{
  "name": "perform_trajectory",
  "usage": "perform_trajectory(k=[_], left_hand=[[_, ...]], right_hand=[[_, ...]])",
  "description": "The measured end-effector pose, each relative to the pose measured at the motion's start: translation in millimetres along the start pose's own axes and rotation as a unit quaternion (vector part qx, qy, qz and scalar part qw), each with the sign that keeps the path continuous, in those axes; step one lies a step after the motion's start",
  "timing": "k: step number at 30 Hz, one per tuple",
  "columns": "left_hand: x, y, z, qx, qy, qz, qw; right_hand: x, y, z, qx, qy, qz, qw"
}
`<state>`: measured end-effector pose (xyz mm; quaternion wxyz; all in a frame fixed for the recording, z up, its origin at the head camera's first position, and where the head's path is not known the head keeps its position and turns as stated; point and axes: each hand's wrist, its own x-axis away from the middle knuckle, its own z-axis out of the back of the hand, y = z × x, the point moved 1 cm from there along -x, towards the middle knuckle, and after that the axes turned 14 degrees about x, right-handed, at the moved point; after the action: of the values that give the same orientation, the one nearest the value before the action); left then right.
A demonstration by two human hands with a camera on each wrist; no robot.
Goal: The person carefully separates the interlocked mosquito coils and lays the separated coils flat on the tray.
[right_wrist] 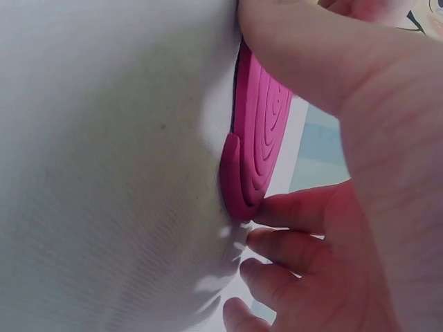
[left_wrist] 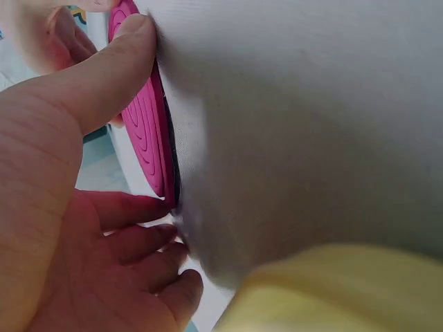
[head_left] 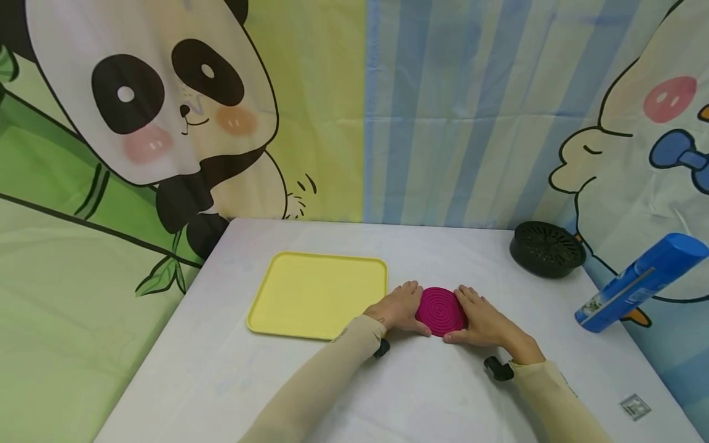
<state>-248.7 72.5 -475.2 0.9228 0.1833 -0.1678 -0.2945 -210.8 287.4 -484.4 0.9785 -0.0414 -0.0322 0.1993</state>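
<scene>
A round magenta disc, coiled in a flat spiral, lies on the white table between the two hands. My left hand is at its left side, thumb and index fingertip touching the rim in the left wrist view. On the opposite side my right hand does likewise, its thumb at the near edge and its index fingertip at the far edge. Both hands have extended, slightly bent fingers. A raised outer end of the coil shows in the right wrist view.
To the left lies a yellow rectangular tray, close to the left hand. A black round slotted container is at the back right. A blue spray can stands near the right edge. A small printed marker lies front right.
</scene>
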Motion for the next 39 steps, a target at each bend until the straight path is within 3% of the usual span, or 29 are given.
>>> perform_trajectory(k=[11, 20, 32, 39], left_hand=[[-5.5, 0.2, -1.5, 0.014, 0.008, -0.023, 0.9996], [-2.7, 1.7, -2.2, 0.064, 0.031, -0.043, 0.9965], [-4.0, 3.8, -6.8, 0.065, 0.064, -0.024, 0.9955], [-5.3, -1.2, -7.5, 0.113, 0.068, -0.024, 0.9910]], right_hand=[[-3.2, 2.4, -3.6, -0.034, 0.001, -0.005, 0.9994], [-2.7, 0.2, -2.0, -0.067, 0.025, -0.001, 0.9975], [0.2, -3.6, -1.0, -0.028, 0.061, -0.035, 0.9971], [0.9, -4.0, -1.5, -0.074, 0.040, -0.039, 0.9956]])
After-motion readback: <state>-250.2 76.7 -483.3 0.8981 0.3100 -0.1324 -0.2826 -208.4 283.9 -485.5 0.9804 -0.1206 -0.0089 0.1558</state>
